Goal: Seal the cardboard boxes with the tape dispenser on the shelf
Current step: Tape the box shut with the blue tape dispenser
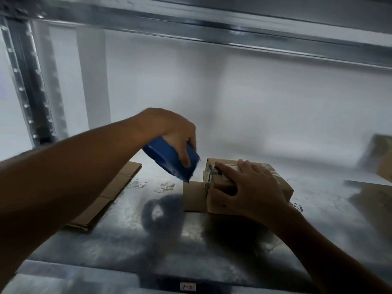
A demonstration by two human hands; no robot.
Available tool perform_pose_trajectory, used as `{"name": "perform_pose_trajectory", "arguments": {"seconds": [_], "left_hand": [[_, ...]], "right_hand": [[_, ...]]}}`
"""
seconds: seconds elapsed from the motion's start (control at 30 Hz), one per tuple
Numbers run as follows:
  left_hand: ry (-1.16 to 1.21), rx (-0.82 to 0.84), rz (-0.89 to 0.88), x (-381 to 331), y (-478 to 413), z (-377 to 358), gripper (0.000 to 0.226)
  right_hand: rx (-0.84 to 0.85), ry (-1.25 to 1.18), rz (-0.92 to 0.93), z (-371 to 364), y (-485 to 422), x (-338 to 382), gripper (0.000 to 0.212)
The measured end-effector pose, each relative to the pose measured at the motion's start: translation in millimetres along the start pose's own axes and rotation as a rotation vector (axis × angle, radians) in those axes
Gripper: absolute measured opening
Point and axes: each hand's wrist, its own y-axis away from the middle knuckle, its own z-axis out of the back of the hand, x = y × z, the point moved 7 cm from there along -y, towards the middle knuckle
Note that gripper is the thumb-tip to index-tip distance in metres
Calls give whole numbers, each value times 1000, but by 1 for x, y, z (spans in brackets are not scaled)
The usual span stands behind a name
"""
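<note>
Left hand: fingers and thumb are curled over the top of the blue tape dispenser, gripping it from above. The dispenser is held clear of the shelf, tilted, with its lower edge pointing down toward the left end of the cardboard box. It is close to the box but not touching it.

Right hand: fingers are spread flat across the box top and the thumb lies along the near upper edge. The hand presses the flaps down and does not grip.

Handling, dispenser: judged to be rigid plastic, light, with a smooth shell. Hold it across the body, as shown. The cutting edge is too blurred to locate.

Handling, box: small and judged to be light. Its thin walls will give under hard pressure, and it may slide on the metal shelf. Brace it from above, beside the seam. One end flap stands open to the left.

Surroundings: flattened cardboard lies at the left of the shelf. A second box sits at the far right, well apart.
</note>
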Motion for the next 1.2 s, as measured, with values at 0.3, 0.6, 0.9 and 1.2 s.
{"name": "perform_pose_trajectory", "arguments": {"seconds": [0.3, 0.6, 0.9, 1.2], "left_hand": [[139, -495, 168, 25, 32, 10, 69], [323, -675, 91, 4, 20, 1, 93], [233, -955, 31, 1, 19, -1, 84], [244, -902, 64, 14, 17, -18, 86]], "right_hand": [[123, -198, 127, 4, -22, -22, 67], [12, -419, 184, 5, -12, -27, 55], [35, -591, 138, -6, -25, -44, 55], [-264, -1027, 201, -2, -26, -56, 40]]}}
